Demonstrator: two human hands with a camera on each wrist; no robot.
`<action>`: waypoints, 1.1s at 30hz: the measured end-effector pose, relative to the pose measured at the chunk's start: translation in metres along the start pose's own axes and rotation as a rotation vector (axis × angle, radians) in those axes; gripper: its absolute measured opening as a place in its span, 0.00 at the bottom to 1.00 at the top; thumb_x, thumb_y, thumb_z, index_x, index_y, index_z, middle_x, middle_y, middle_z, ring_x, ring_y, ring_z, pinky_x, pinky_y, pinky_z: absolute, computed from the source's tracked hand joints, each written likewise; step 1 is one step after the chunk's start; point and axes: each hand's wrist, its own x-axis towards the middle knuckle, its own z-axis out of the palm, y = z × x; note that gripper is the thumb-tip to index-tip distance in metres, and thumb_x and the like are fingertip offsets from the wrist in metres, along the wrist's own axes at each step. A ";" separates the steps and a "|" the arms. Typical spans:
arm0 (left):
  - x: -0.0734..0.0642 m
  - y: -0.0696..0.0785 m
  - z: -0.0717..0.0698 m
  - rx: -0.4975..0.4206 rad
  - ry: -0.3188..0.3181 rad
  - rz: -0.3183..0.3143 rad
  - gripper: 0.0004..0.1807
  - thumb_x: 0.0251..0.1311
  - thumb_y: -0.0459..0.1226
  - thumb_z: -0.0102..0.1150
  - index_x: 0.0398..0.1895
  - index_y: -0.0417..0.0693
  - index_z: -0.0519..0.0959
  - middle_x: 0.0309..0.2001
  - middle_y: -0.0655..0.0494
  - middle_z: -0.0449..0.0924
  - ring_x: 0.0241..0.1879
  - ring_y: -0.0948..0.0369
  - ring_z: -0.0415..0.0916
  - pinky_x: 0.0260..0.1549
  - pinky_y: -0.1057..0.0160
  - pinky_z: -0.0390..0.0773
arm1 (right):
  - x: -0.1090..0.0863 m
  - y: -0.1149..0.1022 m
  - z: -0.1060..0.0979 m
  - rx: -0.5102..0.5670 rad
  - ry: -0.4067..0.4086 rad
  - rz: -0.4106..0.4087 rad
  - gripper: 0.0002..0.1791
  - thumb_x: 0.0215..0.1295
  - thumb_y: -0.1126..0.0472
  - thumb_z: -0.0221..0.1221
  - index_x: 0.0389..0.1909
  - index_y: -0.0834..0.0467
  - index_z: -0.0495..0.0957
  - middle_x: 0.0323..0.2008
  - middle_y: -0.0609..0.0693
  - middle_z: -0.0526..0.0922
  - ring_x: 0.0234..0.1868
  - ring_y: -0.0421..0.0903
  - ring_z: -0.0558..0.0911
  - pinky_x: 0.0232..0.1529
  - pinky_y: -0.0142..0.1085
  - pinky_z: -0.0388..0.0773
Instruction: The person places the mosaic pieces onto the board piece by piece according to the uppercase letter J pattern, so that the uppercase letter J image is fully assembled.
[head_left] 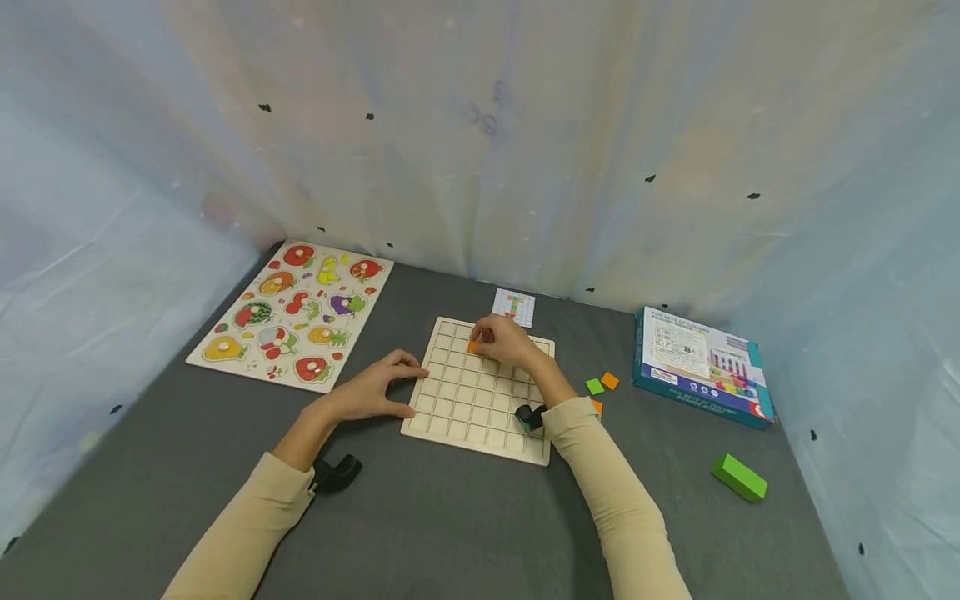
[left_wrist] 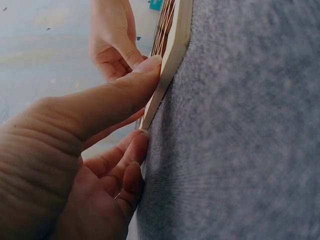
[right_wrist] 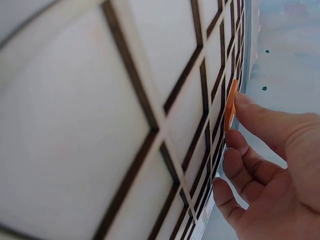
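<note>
A pale wooden grid board (head_left: 457,410) lies on the dark cloth, its square cells divided by raised strips. My right hand (head_left: 508,340) pinches a small orange square tile (right_wrist: 231,106) between thumb and fingertips, over the board's far rows. In the right wrist view the tile stands tilted against the grid. My left hand (head_left: 372,388) rests along the board's left edge, thumb and fingers spread apart and touching it. The left wrist view shows its thumb (left_wrist: 117,97) lying straight against the wooden edge. Behind the board lies a printed pattern card (head_left: 527,310), partly covered by my right hand.
Right of the board lie a green tile (head_left: 595,387) and orange tiles (head_left: 610,381), one partly behind my sleeve. Farther right are a boxed set (head_left: 697,367) and a green block (head_left: 739,477). A fruit puzzle board (head_left: 296,317) lies at the back left.
</note>
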 end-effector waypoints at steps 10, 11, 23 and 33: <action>0.002 -0.001 0.003 -0.014 0.007 0.006 0.37 0.54 0.46 0.75 0.65 0.42 0.75 0.59 0.48 0.66 0.60 0.48 0.66 0.59 0.42 0.66 | -0.012 0.007 -0.010 0.011 0.048 -0.024 0.09 0.66 0.67 0.64 0.46 0.64 0.82 0.38 0.54 0.79 0.36 0.47 0.74 0.39 0.40 0.72; 0.002 -0.001 0.004 -0.018 0.005 0.005 0.37 0.54 0.46 0.75 0.66 0.42 0.75 0.59 0.48 0.66 0.61 0.49 0.66 0.59 0.42 0.66 | -0.018 0.009 -0.014 0.019 0.062 -0.022 0.10 0.66 0.68 0.63 0.47 0.65 0.82 0.39 0.55 0.79 0.37 0.48 0.74 0.40 0.41 0.72; 0.000 -0.002 0.005 -0.007 0.001 0.008 0.37 0.54 0.48 0.74 0.66 0.43 0.75 0.59 0.48 0.66 0.60 0.49 0.66 0.58 0.43 0.67 | -0.149 0.073 -0.070 -0.092 0.145 0.195 0.16 0.65 0.73 0.62 0.53 0.71 0.78 0.49 0.65 0.76 0.50 0.63 0.77 0.52 0.56 0.73; 0.000 -0.004 0.002 0.000 0.004 0.009 0.37 0.54 0.48 0.74 0.66 0.43 0.75 0.59 0.48 0.66 0.60 0.49 0.66 0.58 0.42 0.66 | -0.180 0.089 -0.064 -0.139 0.257 0.206 0.18 0.62 0.74 0.63 0.53 0.71 0.78 0.47 0.64 0.78 0.30 0.47 0.72 0.33 0.41 0.71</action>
